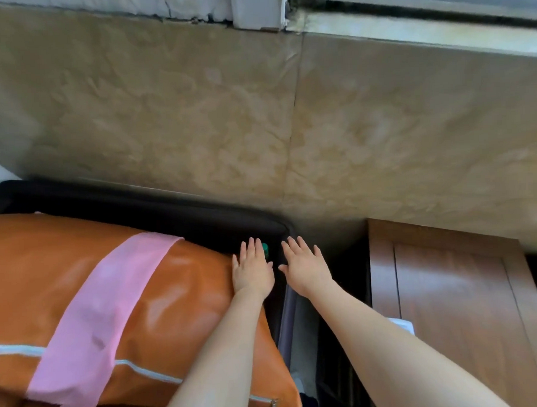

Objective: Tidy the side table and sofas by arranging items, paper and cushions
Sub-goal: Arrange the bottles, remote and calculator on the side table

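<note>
Both arms reach out over the far end of the sofa (pixel 169 204), and the orange cushion (pixel 172 293) lies flat there, with a pink cloth (pixel 91 328) draped slantwise across its middle. The left hand (pixel 253 270) lies with fingers straight and close together on the cushion's far corner, palm down, gripping nothing. The right hand (pixel 304 268) hovers just beside it, fingers straight and a little fanned, over the dark gap between the sofa's arm and the wooden side table (pixel 450 303); I cannot tell whether it touches anything. A small green thing (pixel 265 249), perhaps a bottle cap, peeks out behind the left fingertips, tucked against the dark backrest; it is too hidden to name for certain. To my eye the step in hand is settling this cushion square into the corner. Doing it well would mean pressing with flat palms rather than pinching the slick cover, nudging the corner back evenly, and lifting that green thing out first so it is not wedged behind. The pink cloth looks loose and may slide if the cushion is shoved.
</note>
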Available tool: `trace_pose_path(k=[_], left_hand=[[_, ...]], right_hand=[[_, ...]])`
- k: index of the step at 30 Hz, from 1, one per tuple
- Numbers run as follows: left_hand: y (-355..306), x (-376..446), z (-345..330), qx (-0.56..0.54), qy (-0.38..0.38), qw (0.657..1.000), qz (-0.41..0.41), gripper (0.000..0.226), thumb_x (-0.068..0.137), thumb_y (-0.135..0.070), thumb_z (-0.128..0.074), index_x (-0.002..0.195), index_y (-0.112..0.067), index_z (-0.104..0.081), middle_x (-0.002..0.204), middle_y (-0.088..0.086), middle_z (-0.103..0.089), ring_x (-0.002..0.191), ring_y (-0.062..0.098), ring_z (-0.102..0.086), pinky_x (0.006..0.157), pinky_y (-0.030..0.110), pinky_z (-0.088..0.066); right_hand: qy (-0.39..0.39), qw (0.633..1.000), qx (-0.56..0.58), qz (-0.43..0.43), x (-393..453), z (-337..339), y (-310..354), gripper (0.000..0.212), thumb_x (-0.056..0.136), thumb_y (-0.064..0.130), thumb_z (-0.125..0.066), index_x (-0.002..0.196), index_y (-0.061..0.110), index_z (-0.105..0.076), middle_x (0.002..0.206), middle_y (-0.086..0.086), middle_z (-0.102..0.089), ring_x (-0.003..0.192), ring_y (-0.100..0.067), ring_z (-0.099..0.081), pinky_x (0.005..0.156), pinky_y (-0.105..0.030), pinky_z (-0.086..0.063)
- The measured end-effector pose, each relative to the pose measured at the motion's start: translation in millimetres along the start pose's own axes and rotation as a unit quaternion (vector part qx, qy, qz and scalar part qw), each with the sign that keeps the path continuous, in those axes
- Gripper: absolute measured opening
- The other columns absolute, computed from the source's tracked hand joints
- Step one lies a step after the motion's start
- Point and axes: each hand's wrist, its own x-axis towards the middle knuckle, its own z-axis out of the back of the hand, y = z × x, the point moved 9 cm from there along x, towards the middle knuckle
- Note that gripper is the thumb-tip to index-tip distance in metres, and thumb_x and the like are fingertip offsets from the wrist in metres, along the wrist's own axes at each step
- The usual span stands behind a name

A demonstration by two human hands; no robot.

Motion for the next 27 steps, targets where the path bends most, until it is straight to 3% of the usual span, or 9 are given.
trace_pose_path(k=[4, 7, 15, 20, 27], left_hand=[[7.6, 24.0, -13.0, -0.174, 0.000, 0.985, 0.006, 0.058, 0.097, -0.022, -0.049, 0.150, -0.014, -0.024, 0.154, 0.006, -0.031, 0.141, 0.021, -0.030, 0.110, 0.031, -0.029], [15.3, 36.7, -17.9, -0.218, -0.016, 0.975, 0.033, 0.050, 0.094, -0.016, -0.056, 0.142, -0.015, -0.043, 0.141, 0.007, -0.050, 0.130, 0.022, -0.045, 0.104, 0.029, -0.036], [20.2, 51.2, -25.6, -0.179, -0.045, 0.979, 0.088, 0.035, 0.089, -0.013, -0.060, 0.125, -0.014, -0.060, 0.119, 0.011, -0.064, 0.110, 0.029, -0.058, 0.088, 0.034, -0.049], [27.6, 40.1, -12.9, -0.180, -0.094, 0.970, 0.137, 0.030, 0.089, -0.010, -0.057, 0.119, -0.012, -0.063, 0.114, 0.013, -0.065, 0.106, 0.033, -0.059, 0.080, 0.033, -0.046], [-8.1, 10.4, 54.5, -0.127, -0.143, 0.980, 0.049, 0.027, 0.091, -0.015, -0.058, 0.117, -0.011, -0.063, 0.116, 0.007, -0.064, 0.105, 0.029, -0.059, 0.082, 0.033, -0.045]], right_hand=[[0.012, 1.000, 0.017, -0.018, 13.0, -14.1, -12.2, 0.059, 0.101, 0.034, -0.032, 0.151, 0.014, -0.006, 0.159, -0.003, -0.002, 0.146, -0.021, 0.004, 0.117, -0.044, -0.006], [0.016, 0.999, 0.028, -0.030, 21.0, -19.1, -20.3, 0.059, 0.101, 0.033, -0.032, 0.151, 0.013, -0.006, 0.159, -0.003, -0.002, 0.146, -0.021, 0.003, 0.117, -0.043, -0.008], [0.004, 0.996, 0.076, -0.052, 31.0, -17.5, -44.1, 0.059, 0.101, 0.033, -0.034, 0.151, 0.014, -0.010, 0.159, -0.003, -0.005, 0.146, -0.020, -0.001, 0.116, -0.042, -0.014], [0.017, 0.991, 0.111, -0.072, 22.4, -20.2, -64.2, 0.058, 0.101, 0.031, -0.036, 0.150, 0.013, -0.012, 0.159, -0.003, -0.007, 0.146, -0.019, -0.002, 0.117, -0.042, -0.016], [0.018, 0.986, 0.154, -0.068, -3.7, 12.0, -58.9, 0.058, 0.099, 0.024, -0.042, 0.150, 0.011, -0.015, 0.158, -0.005, -0.013, 0.146, -0.021, -0.008, 0.115, -0.040, -0.022]])
